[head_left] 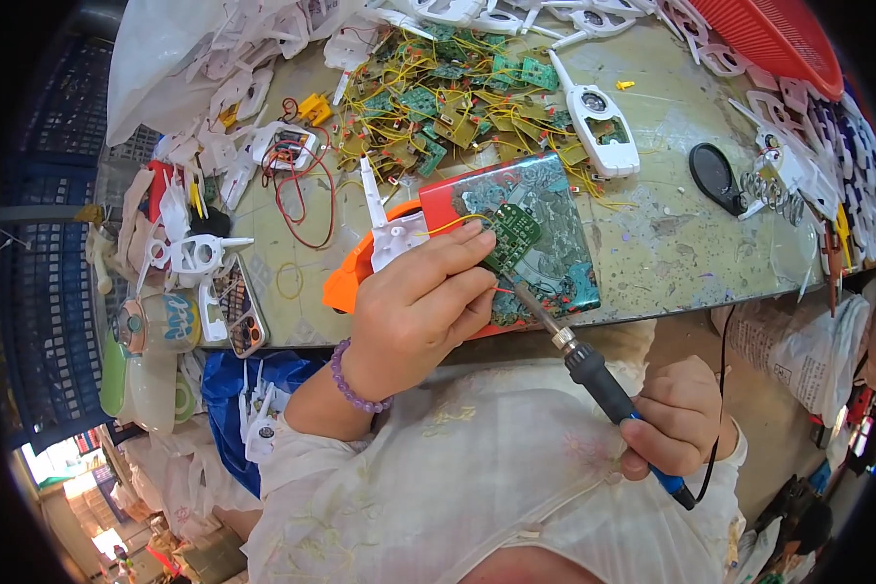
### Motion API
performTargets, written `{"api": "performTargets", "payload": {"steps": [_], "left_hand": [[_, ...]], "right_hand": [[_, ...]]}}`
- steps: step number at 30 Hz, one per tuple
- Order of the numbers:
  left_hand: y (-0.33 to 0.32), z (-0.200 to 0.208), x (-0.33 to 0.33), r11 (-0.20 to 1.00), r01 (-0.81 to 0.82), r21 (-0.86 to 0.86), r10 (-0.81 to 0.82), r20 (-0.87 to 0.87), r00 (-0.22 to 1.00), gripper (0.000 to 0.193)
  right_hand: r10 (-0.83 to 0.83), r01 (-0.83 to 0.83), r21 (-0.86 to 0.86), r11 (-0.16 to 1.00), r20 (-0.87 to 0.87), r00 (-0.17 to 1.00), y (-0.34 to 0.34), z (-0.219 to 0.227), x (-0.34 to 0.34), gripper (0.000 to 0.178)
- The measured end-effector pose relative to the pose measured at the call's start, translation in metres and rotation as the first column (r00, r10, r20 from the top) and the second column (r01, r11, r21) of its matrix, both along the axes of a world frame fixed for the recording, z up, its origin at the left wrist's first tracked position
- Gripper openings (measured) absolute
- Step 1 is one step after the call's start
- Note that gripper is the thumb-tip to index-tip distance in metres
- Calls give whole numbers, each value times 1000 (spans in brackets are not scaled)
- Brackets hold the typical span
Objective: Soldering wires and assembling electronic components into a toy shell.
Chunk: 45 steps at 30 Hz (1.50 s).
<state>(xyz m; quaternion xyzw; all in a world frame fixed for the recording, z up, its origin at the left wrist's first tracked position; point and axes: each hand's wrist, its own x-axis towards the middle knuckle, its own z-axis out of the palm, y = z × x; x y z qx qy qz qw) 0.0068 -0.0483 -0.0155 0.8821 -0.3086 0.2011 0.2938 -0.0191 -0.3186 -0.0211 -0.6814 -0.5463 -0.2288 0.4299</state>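
Note:
My right hand is wrapped round the blue-and-black handle of a soldering iron. The iron's tip points up and left, at the lower edge of a green circuit board. My left hand is closed, its upper fingertips against the board's left edge. A short red wire sticks out from its lower fingertips near the iron's tip. Under the board is a flat, book-like piece with a red edge and a patterned cover. Beside my left hand, a white plastic housing lies over an orange object.
A heap of circuit boards with yellow wires covers the table's middle back. White housings lie around it. At the right are a black oval ring and a metal coil stand; a red basket stands behind. A phone lies left.

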Motion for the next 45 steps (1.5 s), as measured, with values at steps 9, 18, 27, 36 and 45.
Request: {"api": "performTargets", "payload": {"steps": [9,18,27,36,45], "left_hand": [[0,0,0,1000,-5,-14,5,6,1000,19],[-1,2,-2,1000,-15,-11,15,12,1000,18],[10,11,-9,999,-37,4,37,-26,999,23],[20,6,-15,918,-188,-350,54,-359,932,8],[15,10,-13,867,-275,-415,24,-515,857,9]], "right_hand": [[-199,194,171,966,14,980,-11,-24,-13,28],[-300,402,196,894,-404,864,42,-19,34,34],[-460,416,-200,887,-306,834,71,11,63,38],[-425,384,-197,902,-249,870,86,18,66,34],[-432,381,-227,896,-248,867,85,17,64,35]]}}
